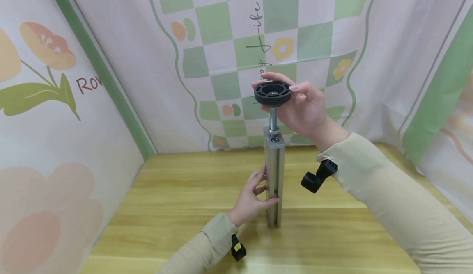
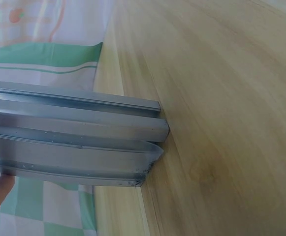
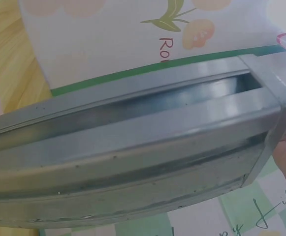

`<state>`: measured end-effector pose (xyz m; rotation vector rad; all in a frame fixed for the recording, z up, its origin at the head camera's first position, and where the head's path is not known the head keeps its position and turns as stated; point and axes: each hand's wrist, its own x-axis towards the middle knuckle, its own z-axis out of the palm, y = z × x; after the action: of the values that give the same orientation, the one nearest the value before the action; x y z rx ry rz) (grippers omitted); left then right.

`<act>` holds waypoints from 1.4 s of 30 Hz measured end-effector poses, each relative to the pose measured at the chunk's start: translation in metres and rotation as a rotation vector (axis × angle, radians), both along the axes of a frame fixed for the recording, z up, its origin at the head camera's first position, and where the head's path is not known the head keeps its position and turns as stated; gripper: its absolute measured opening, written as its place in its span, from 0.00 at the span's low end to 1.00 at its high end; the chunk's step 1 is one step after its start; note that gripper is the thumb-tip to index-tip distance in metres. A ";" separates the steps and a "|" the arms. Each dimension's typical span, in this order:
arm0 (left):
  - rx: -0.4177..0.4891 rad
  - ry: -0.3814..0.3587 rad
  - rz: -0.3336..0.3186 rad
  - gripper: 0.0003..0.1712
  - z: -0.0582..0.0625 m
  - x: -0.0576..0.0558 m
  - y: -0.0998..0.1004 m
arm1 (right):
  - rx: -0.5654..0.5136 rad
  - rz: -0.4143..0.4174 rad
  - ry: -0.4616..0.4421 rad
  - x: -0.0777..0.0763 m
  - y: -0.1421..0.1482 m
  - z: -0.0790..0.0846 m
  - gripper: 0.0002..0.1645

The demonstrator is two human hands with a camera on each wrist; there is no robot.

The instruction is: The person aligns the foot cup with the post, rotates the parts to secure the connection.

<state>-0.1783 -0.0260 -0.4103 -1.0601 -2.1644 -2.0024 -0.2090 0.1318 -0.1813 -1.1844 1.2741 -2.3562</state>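
Note:
An aluminium profile [image 1: 274, 175] with long slots stands upright on the table, and in the left wrist view its lower end [image 2: 147, 132] meets the wood. My left hand [image 1: 249, 198] grips it low down, thumb on the near side. On top is a metal end plate [image 1: 279, 140] with a screw. From that plate rises a threaded rod [image 1: 273, 120] bearing a black round levelling foot [image 1: 272, 98], its hollow side up. Fingers and thumb of my right hand [image 1: 304, 110] hold the foot by its rim. The right wrist view shows the profile's slotted sides [image 3: 172, 118] close up.
The wood-grain table [image 1: 177, 200] reaches back to a checked, patterned curtain [image 1: 244, 40]. A flower-printed curtain [image 1: 74, 142] hangs on the left. Each sleeve cuff carries a small black wrist camera [image 1: 318, 176].

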 end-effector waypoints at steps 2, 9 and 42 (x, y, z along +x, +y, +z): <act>0.000 0.009 0.000 0.56 0.000 0.000 0.000 | 0.002 -0.003 0.008 0.000 0.001 0.000 0.24; -0.009 -0.006 -0.001 0.56 0.002 -0.001 0.001 | 0.019 -0.025 0.110 -0.003 0.008 -0.005 0.21; -0.021 -0.039 0.000 0.55 0.001 0.000 0.000 | 0.341 -0.863 0.275 0.030 -0.001 0.003 0.13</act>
<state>-0.1786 -0.0256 -0.4095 -1.0327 -2.2083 -2.0220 -0.1793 0.1312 -0.1785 -0.9798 2.5727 -2.3262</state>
